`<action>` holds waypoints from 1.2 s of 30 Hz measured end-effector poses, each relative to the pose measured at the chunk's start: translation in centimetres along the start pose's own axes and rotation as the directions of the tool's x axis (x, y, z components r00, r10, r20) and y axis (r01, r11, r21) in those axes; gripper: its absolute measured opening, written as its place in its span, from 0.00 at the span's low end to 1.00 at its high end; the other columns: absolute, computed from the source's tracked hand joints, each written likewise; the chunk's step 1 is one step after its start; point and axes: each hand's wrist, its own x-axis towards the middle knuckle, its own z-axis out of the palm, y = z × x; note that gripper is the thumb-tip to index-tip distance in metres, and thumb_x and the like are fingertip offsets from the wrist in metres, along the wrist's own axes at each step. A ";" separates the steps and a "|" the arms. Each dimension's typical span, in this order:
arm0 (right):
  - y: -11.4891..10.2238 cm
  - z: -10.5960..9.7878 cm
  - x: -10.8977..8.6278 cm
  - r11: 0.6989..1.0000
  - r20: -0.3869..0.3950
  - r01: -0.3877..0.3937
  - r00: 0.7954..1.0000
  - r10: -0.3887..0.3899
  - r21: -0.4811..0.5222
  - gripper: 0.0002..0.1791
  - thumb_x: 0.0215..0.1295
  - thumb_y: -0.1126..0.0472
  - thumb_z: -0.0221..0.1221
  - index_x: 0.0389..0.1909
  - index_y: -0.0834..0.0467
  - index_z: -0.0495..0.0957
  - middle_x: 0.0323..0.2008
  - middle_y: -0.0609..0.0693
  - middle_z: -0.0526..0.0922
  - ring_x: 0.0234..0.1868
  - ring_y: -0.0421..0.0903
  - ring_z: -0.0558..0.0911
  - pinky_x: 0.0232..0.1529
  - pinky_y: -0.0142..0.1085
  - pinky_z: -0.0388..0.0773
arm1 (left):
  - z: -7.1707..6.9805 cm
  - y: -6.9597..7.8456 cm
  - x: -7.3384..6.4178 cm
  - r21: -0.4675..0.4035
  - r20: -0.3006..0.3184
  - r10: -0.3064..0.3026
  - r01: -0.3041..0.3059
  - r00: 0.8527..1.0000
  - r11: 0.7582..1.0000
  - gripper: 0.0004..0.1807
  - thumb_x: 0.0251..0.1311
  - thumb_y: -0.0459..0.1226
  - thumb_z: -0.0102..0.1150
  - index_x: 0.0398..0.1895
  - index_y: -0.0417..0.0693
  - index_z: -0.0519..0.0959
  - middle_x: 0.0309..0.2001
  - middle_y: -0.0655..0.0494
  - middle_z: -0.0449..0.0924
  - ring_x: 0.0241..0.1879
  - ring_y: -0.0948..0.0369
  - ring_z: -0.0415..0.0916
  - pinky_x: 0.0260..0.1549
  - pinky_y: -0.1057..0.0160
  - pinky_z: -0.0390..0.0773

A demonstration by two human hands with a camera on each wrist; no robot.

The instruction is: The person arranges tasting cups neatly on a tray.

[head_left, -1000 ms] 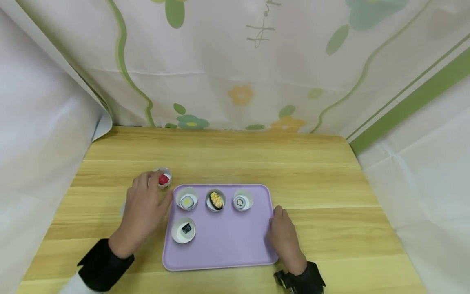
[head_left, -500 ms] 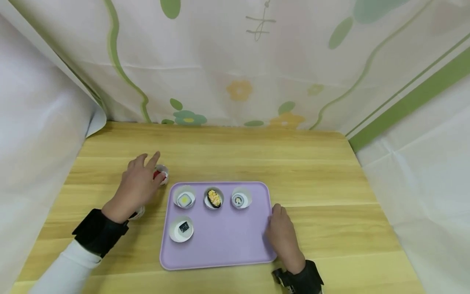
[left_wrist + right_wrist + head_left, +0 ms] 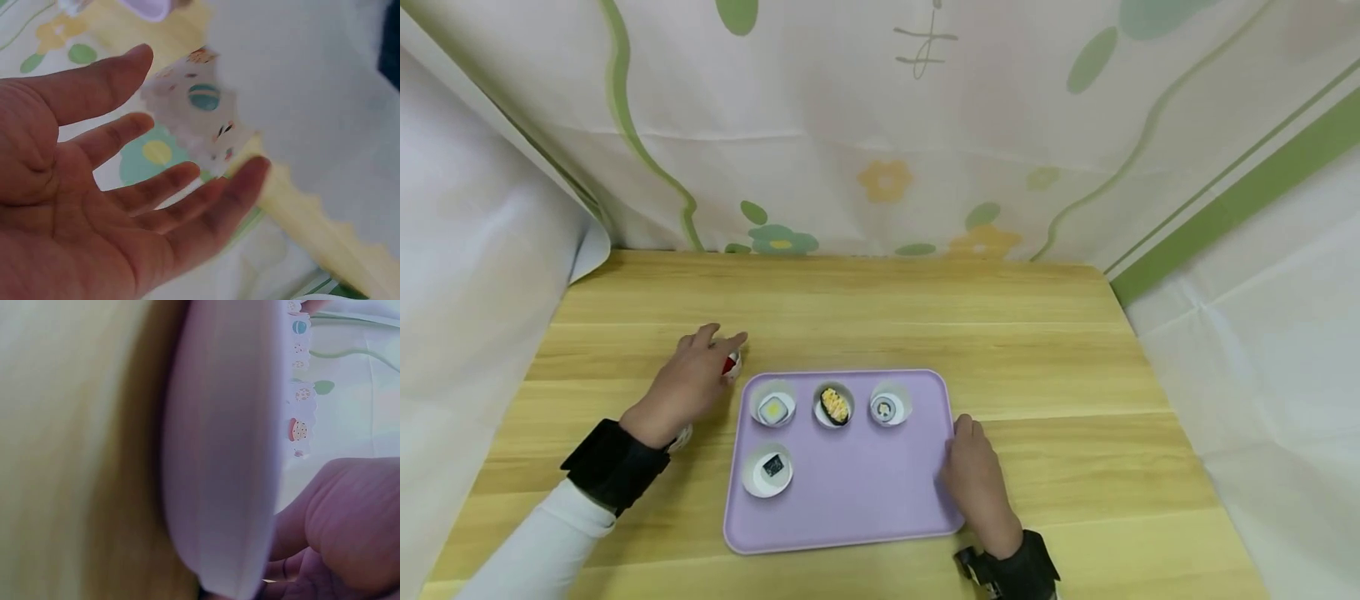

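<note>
1. Since the right hand [image 3: 976, 471] grips the purple tray [image 3: 865, 492] by its right edge, it presumably steadies it on the tabletop [image 3: 1075, 375].
2. Left hand [image 3: 683, 383]: fingers spread wide, gripping nothing.
3. Paper cup [image 3: 736, 372] holding red piece [image 3: 728, 365]: at left fingers, partly hidden, contact unclear; off the tray, near its far left corner.

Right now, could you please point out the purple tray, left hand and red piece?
Purple tray [image 3: 865, 487], head view: bare inner surface.
Left hand [image 3: 685, 382], head view: back of the hand.
Red piece [image 3: 728, 365], head view: small visible part.
</note>
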 end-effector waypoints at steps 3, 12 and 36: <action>0.0 0.0 -0.1 1.000 -0.004 0.000 1.000 0.000 -0.003 0.06 0.64 0.70 0.53 0.38 0.68 0.67 0.27 0.56 0.68 0.24 0.47 0.69 0.23 0.40 0.71 | 0.3 -0.1 0.0 -0.013 -0.020 0.011 -0.011 1.000 1.000 0.28 0.58 0.27 0.58 0.64 0.33 0.70 0.62 0.25 0.62 0.56 0.31 0.60 0.45 0.37 0.73; -0.1 -0.1 -0.2 1.000 -0.028 0.021 0.999 -0.022 -0.015 0.06 0.63 0.71 0.54 0.37 0.68 0.66 0.27 0.56 0.67 0.24 0.47 0.69 0.23 0.41 0.70 | 0.4 0.0 0.0 -0.010 -0.044 0.023 -0.023 0.999 1.000 0.24 0.58 0.25 0.57 0.60 0.32 0.74 0.51 0.31 0.68 0.48 0.37 0.63 0.44 0.44 0.72; 0.0 -0.2 -0.3 0.999 -0.040 0.034 0.999 -0.034 -0.016 0.06 0.63 0.71 0.54 0.37 0.68 0.66 0.27 0.56 0.67 0.23 0.47 0.68 0.22 0.40 0.69 | -1.0 3.8 -1.9 -0.072 -0.138 0.047 -0.057 0.989 0.996 0.26 0.53 0.33 0.62 0.59 0.41 0.77 0.51 0.36 0.69 0.47 0.43 0.61 0.37 0.52 0.73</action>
